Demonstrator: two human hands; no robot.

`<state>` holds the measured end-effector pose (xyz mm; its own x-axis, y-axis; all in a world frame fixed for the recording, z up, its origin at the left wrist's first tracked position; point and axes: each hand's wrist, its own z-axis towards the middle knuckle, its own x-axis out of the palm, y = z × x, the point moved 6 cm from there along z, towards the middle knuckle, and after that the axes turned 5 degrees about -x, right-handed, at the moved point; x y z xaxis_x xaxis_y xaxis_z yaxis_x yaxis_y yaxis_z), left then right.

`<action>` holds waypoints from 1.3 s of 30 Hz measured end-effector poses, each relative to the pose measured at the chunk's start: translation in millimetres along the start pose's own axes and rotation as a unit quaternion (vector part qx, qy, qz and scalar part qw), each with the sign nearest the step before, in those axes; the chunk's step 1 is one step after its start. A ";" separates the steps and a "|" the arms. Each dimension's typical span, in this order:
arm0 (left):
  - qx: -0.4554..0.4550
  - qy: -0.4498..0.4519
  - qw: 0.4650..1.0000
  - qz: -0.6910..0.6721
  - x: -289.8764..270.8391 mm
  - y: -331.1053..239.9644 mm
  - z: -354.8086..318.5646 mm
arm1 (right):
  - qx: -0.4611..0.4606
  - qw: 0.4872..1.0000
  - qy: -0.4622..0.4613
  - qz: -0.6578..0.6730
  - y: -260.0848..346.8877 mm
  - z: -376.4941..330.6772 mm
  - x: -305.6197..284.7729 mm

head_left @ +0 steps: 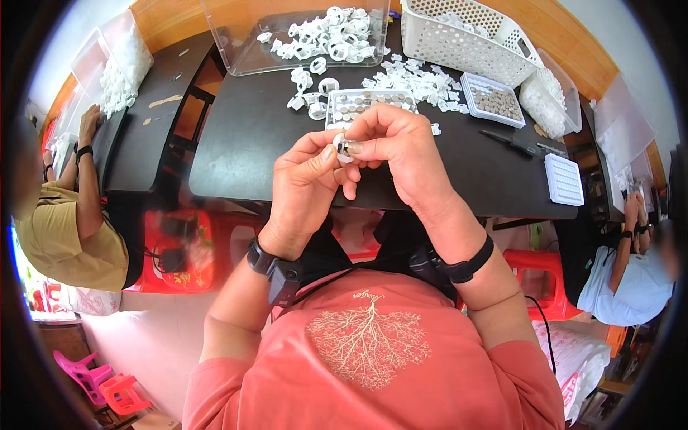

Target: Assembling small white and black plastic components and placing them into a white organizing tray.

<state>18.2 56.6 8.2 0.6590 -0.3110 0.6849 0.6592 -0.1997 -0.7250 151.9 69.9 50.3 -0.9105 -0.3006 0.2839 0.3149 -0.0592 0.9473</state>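
Note:
In front of my chest, above the table's near edge, both hands meet at a small white plastic ring-shaped part with a dark slot in its middle. My left hand is closed, pinching the part from its left side between thumb and fingers. My right hand is also closed, its thumb and forefinger pressed against the right side of the same part. Whether a smaller piece sits under the right fingertips, I cannot tell. Just beyond the hands lies a clear tray of round silvery discs, partly hidden by the right hand.
White ring parts fill a clear bin and spill onto the dark table. Small white pieces lie by a white basket. Rightward are a disc tray, dark pen-like tool and white gridded tray. People sit both sides.

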 end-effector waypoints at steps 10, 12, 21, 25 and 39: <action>-0.021 -0.058 0.998 0.006 10.3 -1.7 -1.7 | -0.014 1.000 -0.014 0.003 8.5 -5.2 -7.8; -0.023 -0.059 0.998 0.015 13.2 0.5 -2.4 | 0.012 1.000 -0.026 0.003 5.3 -5.4 -15.8; -0.036 -0.035 0.999 -0.009 21.7 13.8 5.9 | 0.033 0.998 -0.050 0.023 7.9 -12.9 -27.5; -0.035 -0.016 0.999 -0.007 26.3 17.4 7.1 | 0.023 0.998 -0.042 0.049 3.7 -14.0 -31.3; -0.047 -0.012 0.999 -0.019 31.2 23.6 7.4 | -0.014 0.996 -0.072 0.044 6.1 -22.1 -37.1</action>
<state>57.0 49.0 13.0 0.6429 -0.2795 0.7131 0.6477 -0.2986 -0.7009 193.5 59.7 42.2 -0.9077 -0.1668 0.3850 0.3999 -0.0656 0.9142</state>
